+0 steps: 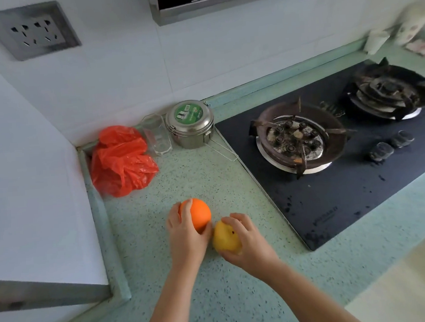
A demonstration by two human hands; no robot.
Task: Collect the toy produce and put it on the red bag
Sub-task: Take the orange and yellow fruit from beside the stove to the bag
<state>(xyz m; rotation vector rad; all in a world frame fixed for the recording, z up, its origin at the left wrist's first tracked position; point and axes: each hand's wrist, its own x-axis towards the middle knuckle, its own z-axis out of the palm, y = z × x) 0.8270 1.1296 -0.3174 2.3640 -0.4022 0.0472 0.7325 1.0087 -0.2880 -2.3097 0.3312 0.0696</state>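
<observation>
On the speckled green counter (182, 178), near its front edge, my left hand (185, 235) curled around a toy orange (198, 212), fingers over its far side and thumb on its near side. My right hand (248, 245) gripped a yellow toy fruit (224, 236) just beside it. I could not tell whether the two toys touched, or whether either was lifted off the surface.

Bare counter ran from the fruit to the red bag (121, 162), which lay crumpled in the back-left corner, well apart from both hands. The bag sat against the raised lip where the counter met the white side wall.

On the right, the black glass edge of the gas hob (334, 197) cut diagonally past my right hand. Beside the bag, along the back wall, a clear glass container (157, 137) stood just beside a steel lunch tin (190, 124). The tin's wire handle lay out toward the hob's edge.
</observation>
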